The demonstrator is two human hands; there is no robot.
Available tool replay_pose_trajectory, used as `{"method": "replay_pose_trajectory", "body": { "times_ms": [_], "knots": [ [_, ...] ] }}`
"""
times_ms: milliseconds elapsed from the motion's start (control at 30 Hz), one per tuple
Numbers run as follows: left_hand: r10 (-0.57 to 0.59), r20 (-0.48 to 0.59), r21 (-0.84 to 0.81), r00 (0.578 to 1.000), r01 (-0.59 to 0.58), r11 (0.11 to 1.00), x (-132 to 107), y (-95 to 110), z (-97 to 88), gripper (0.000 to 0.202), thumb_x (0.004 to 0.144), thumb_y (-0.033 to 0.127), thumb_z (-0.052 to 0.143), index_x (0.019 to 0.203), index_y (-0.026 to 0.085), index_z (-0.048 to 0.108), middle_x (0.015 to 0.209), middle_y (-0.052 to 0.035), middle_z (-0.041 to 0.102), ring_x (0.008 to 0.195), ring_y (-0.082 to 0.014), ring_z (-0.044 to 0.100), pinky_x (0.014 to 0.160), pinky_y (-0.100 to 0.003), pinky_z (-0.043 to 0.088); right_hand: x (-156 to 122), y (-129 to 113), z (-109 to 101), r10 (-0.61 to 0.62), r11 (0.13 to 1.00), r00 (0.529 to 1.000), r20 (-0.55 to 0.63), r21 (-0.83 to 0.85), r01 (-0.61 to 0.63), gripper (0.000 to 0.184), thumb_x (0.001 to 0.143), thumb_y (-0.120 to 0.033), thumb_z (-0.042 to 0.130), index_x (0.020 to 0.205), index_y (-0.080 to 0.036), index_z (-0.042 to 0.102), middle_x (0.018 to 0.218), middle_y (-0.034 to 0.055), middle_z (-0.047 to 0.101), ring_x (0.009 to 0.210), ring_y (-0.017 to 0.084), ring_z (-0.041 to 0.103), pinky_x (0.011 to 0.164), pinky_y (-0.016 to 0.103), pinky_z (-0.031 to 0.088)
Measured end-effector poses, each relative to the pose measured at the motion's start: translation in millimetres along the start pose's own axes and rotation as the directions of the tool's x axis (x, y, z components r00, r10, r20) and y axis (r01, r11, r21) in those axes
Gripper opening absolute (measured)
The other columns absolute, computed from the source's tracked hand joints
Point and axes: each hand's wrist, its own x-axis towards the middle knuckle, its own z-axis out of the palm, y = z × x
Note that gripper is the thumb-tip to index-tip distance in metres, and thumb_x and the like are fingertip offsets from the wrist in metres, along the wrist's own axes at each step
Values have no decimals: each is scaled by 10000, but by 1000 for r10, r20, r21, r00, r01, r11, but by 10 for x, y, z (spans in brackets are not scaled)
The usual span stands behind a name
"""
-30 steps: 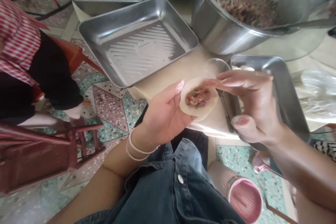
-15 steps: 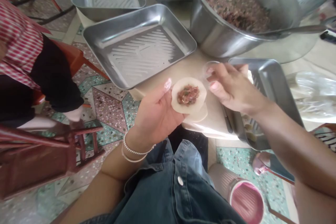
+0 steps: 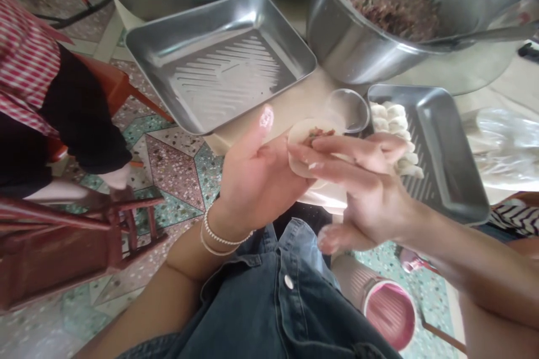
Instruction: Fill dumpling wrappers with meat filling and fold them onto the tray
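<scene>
A round dumpling wrapper [image 3: 300, 133] with a dab of minced meat filling rests on the fingers of my left hand [image 3: 256, 179], which cradles it from below. My right hand [image 3: 362, 185] lies across the wrapper with its fingers stretched out over the filling and touching the wrapper's near edge. Most of the wrapper is hidden under those fingers. Just beyond it stands a small clear cup [image 3: 347, 109]. Right of the hands, a steel tray [image 3: 455, 179] holds several folded white dumplings [image 3: 393, 123].
A large steel bowl [image 3: 349, 45] of minced meat filling stands at the back right. A bare steel tray [image 3: 219, 64] sits at the table's left edge, two more behind it. A person in a red checked top [image 3: 25, 61] sits left. A pink bin [image 3: 389, 320] stands on the floor.
My right hand has come back from the small cup and now lies over the filled wrapper. My left hand has tipped the wrapper slightly towards the right.
</scene>
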Motion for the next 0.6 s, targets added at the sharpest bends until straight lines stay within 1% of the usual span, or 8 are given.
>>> {"method": "replay_pose_trajectory", "body": {
  "times_ms": [100,167,300,400,433,467,533,600],
  "knots": [
    [40,28,-4,999,-40,999,-17,6,1,681,930,571,151,1276,145,554,1167,-90,677,1341,-267,438,1146,-429,290,-88,-20,-8,-78,996,997,-10,-31,78,426,958,-596,276,1067,-254,504,1212,-11,657,1132,139,550,795,381,318],
    [61,43,-29,997,-60,998,-24,3,9,663,939,542,158,1330,133,504,1251,-95,642,1362,-265,413,1156,-428,265,-162,-17,-31,-105,994,994,-27,-37,104,391,950,-604,300,1002,-279,510,1221,-39,653,1116,130,556,782,379,312],
    [40,89,-106,995,-30,994,-37,-7,30,679,949,522,183,1368,45,423,1390,-160,532,1397,-289,359,1167,-443,239,-300,-4,-61,-105,994,990,-95,-20,103,377,917,-608,402,996,-261,527,1275,-17,623,1070,161,573,792,402,307],
    [-9,128,-96,992,21,995,-50,-6,28,686,953,512,177,1345,12,433,1399,-185,518,1404,-296,347,1167,-447,244,-380,-3,-59,-151,988,986,-76,-26,150,384,920,-607,394,1017,-261,528,1315,3,598,1060,169,575,776,403,313],
    [-12,128,-80,992,22,997,-56,-4,22,683,953,508,181,1336,5,441,1395,-190,521,1403,-299,348,1165,-451,247,-404,2,-59,-157,988,983,-96,-31,155,375,926,-595,389,1018,-262,533,1305,2,605,1034,171,586,772,406,317],
    [-11,125,-64,992,19,998,-61,-3,15,681,951,508,195,1328,1,447,1388,-194,525,1402,-304,351,1163,-455,254,-425,10,-61,-144,989,981,-132,-37,141,360,929,-578,397,1040,-266,539,1283,-3,621,993,174,601,772,412,323],
    [-7,100,-36,995,11,999,-72,-6,0,670,940,516,231,1317,13,463,1376,-187,540,1400,-309,354,1159,-454,269,-453,39,-79,-67,997,966,-251,-40,59,374,922,-540,434,1174,-281,532,1187,-20,674,882,189,625,773,436,337],
    [-37,92,-14,995,38,999,-79,-19,-11,650,929,520,264,1294,34,496,1349,-175,567,1393,-309,368,1152,-446,290,-452,74,-116,91,995,944,-319,3,-95,487,908,-548,431,1329,-307,458,1067,-23,711,835,230,630,763,469,362]
  ]
}}
